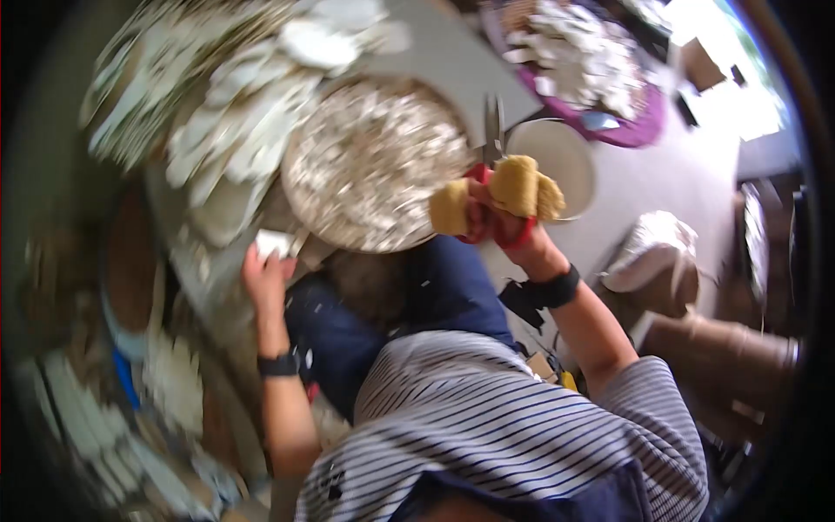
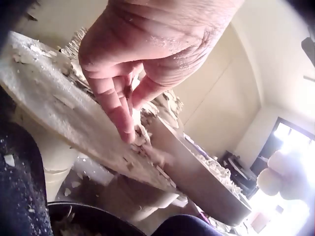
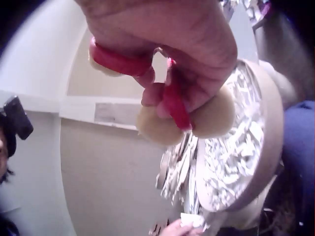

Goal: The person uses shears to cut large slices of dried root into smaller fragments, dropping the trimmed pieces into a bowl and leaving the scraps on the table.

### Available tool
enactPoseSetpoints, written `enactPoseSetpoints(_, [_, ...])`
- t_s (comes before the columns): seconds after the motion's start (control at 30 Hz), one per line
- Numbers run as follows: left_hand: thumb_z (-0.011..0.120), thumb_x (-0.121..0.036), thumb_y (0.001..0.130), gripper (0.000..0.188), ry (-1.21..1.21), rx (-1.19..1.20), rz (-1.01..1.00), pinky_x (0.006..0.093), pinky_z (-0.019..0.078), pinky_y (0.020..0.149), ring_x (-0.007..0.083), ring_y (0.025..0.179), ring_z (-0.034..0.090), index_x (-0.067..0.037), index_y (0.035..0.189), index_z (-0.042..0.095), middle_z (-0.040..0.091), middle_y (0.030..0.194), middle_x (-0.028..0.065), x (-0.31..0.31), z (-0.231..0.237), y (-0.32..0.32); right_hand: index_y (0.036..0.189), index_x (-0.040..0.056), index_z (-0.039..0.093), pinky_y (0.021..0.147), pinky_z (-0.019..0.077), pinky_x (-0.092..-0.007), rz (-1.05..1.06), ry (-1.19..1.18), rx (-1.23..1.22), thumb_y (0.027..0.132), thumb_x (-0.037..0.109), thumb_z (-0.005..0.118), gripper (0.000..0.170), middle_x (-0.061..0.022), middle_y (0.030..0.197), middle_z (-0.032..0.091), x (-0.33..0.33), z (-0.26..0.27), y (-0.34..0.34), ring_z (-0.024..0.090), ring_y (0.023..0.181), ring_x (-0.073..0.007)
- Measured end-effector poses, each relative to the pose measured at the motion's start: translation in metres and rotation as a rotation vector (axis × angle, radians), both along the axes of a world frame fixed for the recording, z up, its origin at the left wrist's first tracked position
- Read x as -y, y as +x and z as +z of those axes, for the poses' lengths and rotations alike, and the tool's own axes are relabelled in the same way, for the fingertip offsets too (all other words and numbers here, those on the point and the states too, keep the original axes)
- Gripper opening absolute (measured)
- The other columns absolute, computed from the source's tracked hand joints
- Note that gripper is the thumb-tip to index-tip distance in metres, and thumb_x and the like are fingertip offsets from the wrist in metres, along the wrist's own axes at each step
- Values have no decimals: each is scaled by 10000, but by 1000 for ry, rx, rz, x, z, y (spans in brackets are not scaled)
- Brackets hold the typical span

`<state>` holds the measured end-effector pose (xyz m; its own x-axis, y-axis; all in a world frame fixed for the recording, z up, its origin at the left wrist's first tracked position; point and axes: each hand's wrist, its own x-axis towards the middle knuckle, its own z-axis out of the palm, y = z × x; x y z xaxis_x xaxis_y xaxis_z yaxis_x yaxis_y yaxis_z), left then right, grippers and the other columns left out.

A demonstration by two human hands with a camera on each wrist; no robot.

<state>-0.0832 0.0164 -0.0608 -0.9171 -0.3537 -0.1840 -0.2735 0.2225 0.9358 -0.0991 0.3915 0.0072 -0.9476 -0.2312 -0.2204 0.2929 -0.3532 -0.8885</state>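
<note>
My right hand (image 1: 524, 247) grips a pair of scissors (image 1: 494, 130) by red handles (image 3: 120, 61) padded with thick yellow foam (image 1: 515, 185). The blades point away from me, beside a white bucket, and look slightly parted. Lower on the left, my left hand (image 1: 266, 277) pinches a small white flat piece (image 1: 273, 243) between thumb and fingers. In the left wrist view that hand (image 2: 147, 54) hangs over the edge of a dusty board, its fingers partly covering the piece. Between the hands stands a round basin (image 1: 291, 204) heaped with small white strips.
Stacks of white flat pieces (image 1: 252, 113) lie behind the basin on the left. A white bucket (image 1: 584, 165) stands right of the scissors. Farther back, a purple tray (image 1: 648, 122) bears more white pieces. A white sack (image 1: 652, 248) sits at the right.
</note>
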Motion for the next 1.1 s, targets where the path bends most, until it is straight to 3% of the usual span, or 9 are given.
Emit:
enactPoseSetpoints(0.1, [475,-17,855,220,150,-79,62,253,520,638,135,816,597,7,1052,571,612,966,72,-1,31,7,999,87,458,603,443,-247,280,-114,13,882,350,545,300,-27,644,496,36,-28,18,506,570,-118])
enactPoseSetpoints(0.2, [459,20,845,258,237,-57,88,274,527,686,152,833,597,-1,1072,579,601,1005,88,6,42,19,1344,84,290,1028,314,-325,455,-338,-118,720,185,752,783,-60,1281,424,42,-63,53,418,1181,-164])
enactPoseSetpoints(0.33, [466,6,854,260,495,-109,13,276,527,700,186,864,611,21,1096,560,602,1000,110,-4,57,34,1296,41,331,968,381,-307,439,-401,-15,685,102,759,749,-77,1191,504,86,-44,67,498,1091,-167])
enactPoseSetpoints(0.4, [476,-10,861,262,568,-131,-4,277,528,701,200,867,619,31,1109,549,602,998,123,-12,63,39,1169,23,461,886,434,-298,567,202,-366,699,113,737,552,-95,1080,567,97,-55,59,556,1001,-188])
enactPoseSetpoints(0.47, [500,-21,865,239,574,-141,43,278,527,692,208,815,631,22,1096,546,605,969,113,-13,60,47,1051,18,530,840,454,-338,565,338,-421,730,161,677,381,-139,1011,583,107,-65,64,572,947,-287])
enactPoseSetpoints(0.53, [512,-16,862,228,538,-148,105,275,524,685,224,797,633,20,1085,540,603,955,106,-12,53,55,1209,25,415,880,411,-295,792,394,-443,783,134,665,506,-87,1103,526,112,-75,62,521,1015,-180])
enactPoseSetpoints(0.63, [538,-16,849,254,561,-181,157,270,526,659,214,763,633,-12,1091,461,604,945,127,-21,56,63,1199,24,423,863,419,-300,814,342,-506,797,139,648,475,-89,1077,533,125,-72,62,529,996,-183])
enactPoseSetpoints(0.73, [552,-31,843,279,547,-135,128,266,529,642,200,739,635,-10,1090,425,610,906,138,-28,55,70,1033,18,550,855,424,-371,675,322,-569,771,130,579,286,-151,1000,573,145,-62,62,538,956,-330])
enactPoseSetpoints(1.1, [607,-45,813,352,644,-224,359,287,524,703,186,767,616,8,1107,421,605,903,118,-53,35,69,939,37,566,788,457,-376,568,601,-868,723,156,598,248,-134,902,588,159,-63,56,561,889,-316])
